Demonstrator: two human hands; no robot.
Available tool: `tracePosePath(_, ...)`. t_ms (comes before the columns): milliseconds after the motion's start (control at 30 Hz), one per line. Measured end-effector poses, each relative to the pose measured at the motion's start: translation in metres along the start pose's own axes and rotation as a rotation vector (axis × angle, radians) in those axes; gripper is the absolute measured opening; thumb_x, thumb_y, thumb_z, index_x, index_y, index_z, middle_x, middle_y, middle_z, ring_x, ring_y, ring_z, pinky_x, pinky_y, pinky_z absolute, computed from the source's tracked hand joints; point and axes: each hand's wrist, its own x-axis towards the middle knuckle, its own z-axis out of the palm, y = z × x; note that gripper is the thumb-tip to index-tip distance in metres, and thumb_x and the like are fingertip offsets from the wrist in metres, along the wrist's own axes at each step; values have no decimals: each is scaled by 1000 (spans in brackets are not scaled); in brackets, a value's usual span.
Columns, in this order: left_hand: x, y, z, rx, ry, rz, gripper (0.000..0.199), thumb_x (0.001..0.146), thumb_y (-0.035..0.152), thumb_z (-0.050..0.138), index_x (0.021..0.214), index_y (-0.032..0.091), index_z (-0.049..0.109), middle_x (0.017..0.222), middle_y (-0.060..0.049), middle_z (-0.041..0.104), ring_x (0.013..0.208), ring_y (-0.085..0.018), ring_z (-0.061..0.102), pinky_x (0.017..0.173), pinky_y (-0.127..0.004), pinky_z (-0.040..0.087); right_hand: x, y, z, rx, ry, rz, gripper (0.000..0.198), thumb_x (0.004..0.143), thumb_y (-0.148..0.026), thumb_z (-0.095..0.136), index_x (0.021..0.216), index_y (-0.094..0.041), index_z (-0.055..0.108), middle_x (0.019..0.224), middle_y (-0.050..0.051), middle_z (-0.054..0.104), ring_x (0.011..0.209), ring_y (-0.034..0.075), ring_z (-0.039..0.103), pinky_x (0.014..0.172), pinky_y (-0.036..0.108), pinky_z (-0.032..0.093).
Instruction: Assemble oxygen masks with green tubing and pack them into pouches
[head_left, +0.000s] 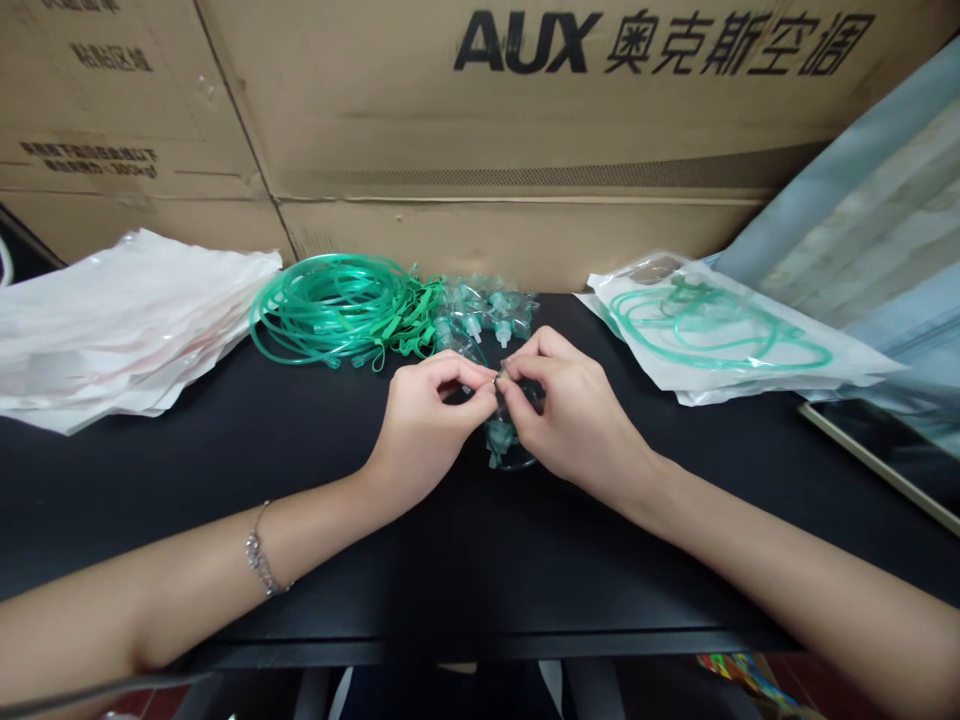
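Note:
Over the middle of the black table, my left hand [433, 420] and my right hand [570, 405] meet with thumbs and forefingers pinched together. Between the fingertips is the edge of a clear greenish oxygen mask [501, 440], mostly covered by my right hand. A small glint shows at the left fingertips, too small to make out. Just behind my hands sit several more clear masks [487, 305] with pale connectors. To their left lie bright green elastic straps [412, 315] and a coil of green tubing [330, 310].
White bags [135, 320] are stacked on the left. Bagged green tubing [727, 325] lies at the back right, with a phone [892, 450] nearer me. A large cardboard box [480, 130] stands along the back of the table [315, 580], and a pale blue curtain [862, 220] hangs at right.

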Motion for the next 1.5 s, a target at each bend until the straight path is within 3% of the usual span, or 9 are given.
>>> tracePosePath(367,0,2,-2,2,26,-32,6,65,13,60,59,14,60,71,-3,66,72,-16,62,69,-28,50,2,2,-10,116,-112,36,17,77,-11,50,63,-15,59,77,5,52,69,13,52,59,24,42)
tracePosePath(700,6,-3,4,-9,68,38,5,64,11,60,59,13,60,70,-4,65,73,-15,62,71,-28,50,3,-2,-1,4,38,24,16,73,-9,51,58,-13,55,73,5,51,65,13,51,54,24,43)
tracePosePath(1067,14,-8,3,81,52,148,7,65,11,60,60,14,57,73,-4,63,73,-15,61,71,-28,48,3,1,-3,-17,75,18,16,72,-12,49,56,-14,49,68,3,44,60,11,46,54,23,41)
tracePosePath(1233,9,0,4,110,20,184,11,66,7,56,58,15,53,71,-2,62,72,-14,59,70,-27,47,7,15,-5,-65,110,103,16,70,-10,52,55,-15,47,67,3,45,62,13,46,61,27,41)
tracePosePath(1300,8,4,3,124,0,221,11,67,8,56,60,15,54,73,-2,62,74,-14,59,71,-27,46,9,19,-6,-13,78,117,16,70,-9,52,55,-14,49,67,3,46,62,13,47,62,28,41)
tracePosePath(1400,13,10,-4,38,112,194,10,67,11,59,59,15,54,74,-2,61,76,-14,58,73,-27,46,9,20,-9,236,14,54,14,75,-13,52,61,-14,55,74,4,50,68,14,52,65,29,44)
tracePosePath(1467,18,13,-10,-111,144,42,8,67,14,62,61,14,56,73,-1,61,74,-13,58,74,-27,45,8,20,-12,480,-49,-36,13,79,-16,52,68,-15,59,83,6,54,78,15,55,72,30,45)
tracePosePath(1500,20,14,-13,-210,91,-68,6,67,17,62,65,14,58,73,-1,61,74,-13,59,74,-27,46,7,22,-14,590,-82,-86,12,80,-17,52,71,-15,60,88,6,56,85,15,55,77,31,45)
